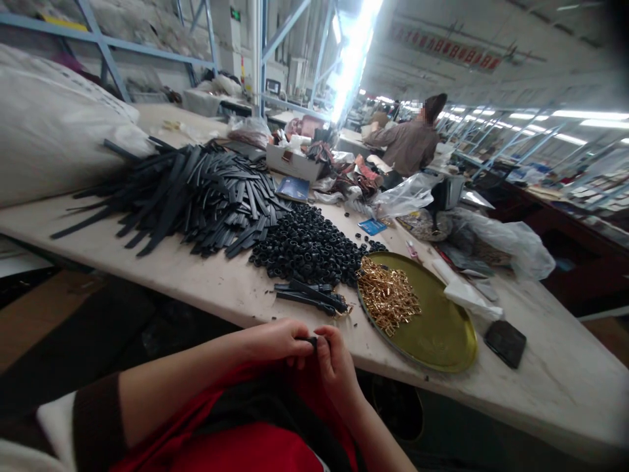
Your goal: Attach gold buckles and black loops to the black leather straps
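Note:
My left hand [287, 341] and my right hand [334, 360] meet at the table's near edge, fingers closed on a small black piece [312, 340] between them. Most of that piece is hidden by the fingers. Just beyond lie a few black straps [312, 295] with gold buckles at their right end. Behind these is a heap of small black loops [314, 246]. Long black strips [196, 190] are piled to the left. A round olive-gold tray [445, 328] to the right holds a heap of gold buckles [390, 295].
A dark flat object [505, 343] lies right of the tray. A large white sack [59, 131] stands at the left. Farther back are a white box [292, 164], a blue packet [372, 226], clear plastic bags [511, 239] and a person [410, 141].

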`<action>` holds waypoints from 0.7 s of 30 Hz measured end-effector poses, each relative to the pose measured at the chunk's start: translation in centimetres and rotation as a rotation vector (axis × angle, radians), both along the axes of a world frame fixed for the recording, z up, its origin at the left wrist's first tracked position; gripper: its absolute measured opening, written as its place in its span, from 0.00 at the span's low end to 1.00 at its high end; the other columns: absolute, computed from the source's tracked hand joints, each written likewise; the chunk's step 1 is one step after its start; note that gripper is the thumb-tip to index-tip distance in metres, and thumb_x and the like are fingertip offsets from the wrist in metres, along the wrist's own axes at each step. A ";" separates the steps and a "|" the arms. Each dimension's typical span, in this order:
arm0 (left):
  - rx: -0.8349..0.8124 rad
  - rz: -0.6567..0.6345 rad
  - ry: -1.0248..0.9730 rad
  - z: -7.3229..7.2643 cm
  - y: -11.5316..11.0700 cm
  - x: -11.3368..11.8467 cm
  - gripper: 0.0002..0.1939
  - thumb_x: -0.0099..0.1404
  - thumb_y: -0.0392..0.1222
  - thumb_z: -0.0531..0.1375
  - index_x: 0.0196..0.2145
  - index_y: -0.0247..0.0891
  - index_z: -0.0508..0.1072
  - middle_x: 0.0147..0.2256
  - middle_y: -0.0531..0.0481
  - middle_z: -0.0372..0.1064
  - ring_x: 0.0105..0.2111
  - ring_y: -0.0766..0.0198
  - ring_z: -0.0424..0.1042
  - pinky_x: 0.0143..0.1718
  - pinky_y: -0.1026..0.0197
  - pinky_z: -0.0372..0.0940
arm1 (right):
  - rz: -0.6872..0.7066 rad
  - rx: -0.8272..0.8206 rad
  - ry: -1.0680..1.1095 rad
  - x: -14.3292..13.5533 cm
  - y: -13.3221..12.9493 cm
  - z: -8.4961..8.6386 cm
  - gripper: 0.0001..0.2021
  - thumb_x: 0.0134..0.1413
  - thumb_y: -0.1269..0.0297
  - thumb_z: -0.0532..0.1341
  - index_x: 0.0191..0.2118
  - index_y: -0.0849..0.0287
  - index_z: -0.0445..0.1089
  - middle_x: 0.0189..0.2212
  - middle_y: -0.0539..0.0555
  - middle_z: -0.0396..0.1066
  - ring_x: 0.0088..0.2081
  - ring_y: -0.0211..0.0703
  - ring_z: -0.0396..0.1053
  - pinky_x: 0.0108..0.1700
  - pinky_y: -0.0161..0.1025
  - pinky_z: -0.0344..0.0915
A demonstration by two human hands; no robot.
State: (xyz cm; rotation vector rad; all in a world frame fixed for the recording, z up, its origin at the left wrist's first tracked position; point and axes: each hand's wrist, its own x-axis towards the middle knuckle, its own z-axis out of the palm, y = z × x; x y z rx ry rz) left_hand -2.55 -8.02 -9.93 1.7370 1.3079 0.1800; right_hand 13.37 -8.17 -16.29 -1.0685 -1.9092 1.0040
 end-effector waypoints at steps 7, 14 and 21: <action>0.450 0.267 0.396 0.8 3.0 -3.2 0.09 0.59 0.44 0.56 0.35 0.38 0.72 0.38 0.45 0.69 0.41 0.58 0.66 0.44 0.61 0.57 | -0.240 0.569 -0.508 0.0 5.0 -1.4 0.11 0.57 0.60 0.50 0.37 0.59 0.65 0.36 0.60 0.69 0.38 0.50 0.66 0.39 0.45 0.58; 0.475 0.705 0.780 3.2 9.4 -15.5 0.15 0.63 0.40 0.48 0.40 0.29 0.69 0.42 0.33 0.66 0.43 0.50 0.65 0.43 0.54 0.59 | -0.316 0.755 -0.412 0.0 7.2 -2.7 0.14 0.57 0.55 0.49 0.40 0.59 0.63 0.39 0.61 0.69 0.39 0.51 0.66 0.40 0.46 0.58; 0.374 0.748 0.911 3.1 11.5 -18.3 0.11 0.58 0.40 0.52 0.33 0.33 0.71 0.35 0.40 0.71 0.37 0.55 0.70 0.35 0.62 0.61 | -0.297 0.790 -0.339 0.9 9.4 -3.0 0.11 0.55 0.59 0.52 0.40 0.59 0.63 0.38 0.60 0.68 0.39 0.50 0.66 0.40 0.45 0.58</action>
